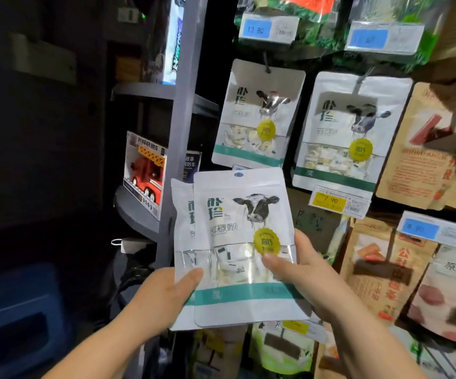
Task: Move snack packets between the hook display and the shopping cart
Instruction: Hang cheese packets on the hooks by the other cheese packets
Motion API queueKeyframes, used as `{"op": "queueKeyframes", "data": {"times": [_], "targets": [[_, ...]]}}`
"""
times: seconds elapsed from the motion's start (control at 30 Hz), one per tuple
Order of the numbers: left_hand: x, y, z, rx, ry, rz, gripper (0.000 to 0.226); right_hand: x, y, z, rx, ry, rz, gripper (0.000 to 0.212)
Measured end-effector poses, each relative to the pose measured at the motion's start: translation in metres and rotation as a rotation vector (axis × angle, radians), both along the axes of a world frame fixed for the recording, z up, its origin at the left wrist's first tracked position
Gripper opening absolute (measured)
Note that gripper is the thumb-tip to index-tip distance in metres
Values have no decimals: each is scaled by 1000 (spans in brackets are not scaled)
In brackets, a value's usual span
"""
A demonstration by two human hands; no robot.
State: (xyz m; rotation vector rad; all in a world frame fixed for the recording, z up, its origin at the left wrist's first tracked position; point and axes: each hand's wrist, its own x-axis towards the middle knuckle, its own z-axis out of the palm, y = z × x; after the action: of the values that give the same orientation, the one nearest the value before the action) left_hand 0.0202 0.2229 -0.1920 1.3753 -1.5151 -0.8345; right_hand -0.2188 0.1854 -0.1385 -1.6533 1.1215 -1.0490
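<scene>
where the hook display (267,67) hangs dim, left hand (166,294), right hand (300,272) clamped on packets (237,214)

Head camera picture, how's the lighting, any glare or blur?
Head view: left side very dark; held cow packets sharp and well lit; glare on the cow print of the left hanging packet; brown packets lower right blurred.

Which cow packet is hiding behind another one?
The back packet, peeking out left of the front packet being held. The left hanging packet and right hanging packet hang apart, uncovered.
</scene>
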Motion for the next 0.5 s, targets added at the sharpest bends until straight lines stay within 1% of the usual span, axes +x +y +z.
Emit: {"op": "queueKeyframes", "data": {"times": [0.1,0.17,0.2,0.27,0.3,0.43,0.47,0.5], "targets": [[10,0,4,-11,12,57,28,8,-10,5,13,7,88,89],[15,1,8,-14,11,84,29,16,-16,8,17,-22,112,93],[16,2,10,-16,7,98,28,20,-19,9,22,-43,108,91],[20,3,13,-24,7,133,28,29,-22,10,15,-66,87,80],[23,4,15,-31,17,150,28,34,-22,11,7,-61,74,72],[30,8,19,-61,43,213,28,48,-21,13,-3,-64,33,23],[31,9,20,-76,46,231,28,49,-20,13,-2,-70,35,16],[32,10,21,-90,52,248,29,51,-18,14,-5,-73,47,17]]}}
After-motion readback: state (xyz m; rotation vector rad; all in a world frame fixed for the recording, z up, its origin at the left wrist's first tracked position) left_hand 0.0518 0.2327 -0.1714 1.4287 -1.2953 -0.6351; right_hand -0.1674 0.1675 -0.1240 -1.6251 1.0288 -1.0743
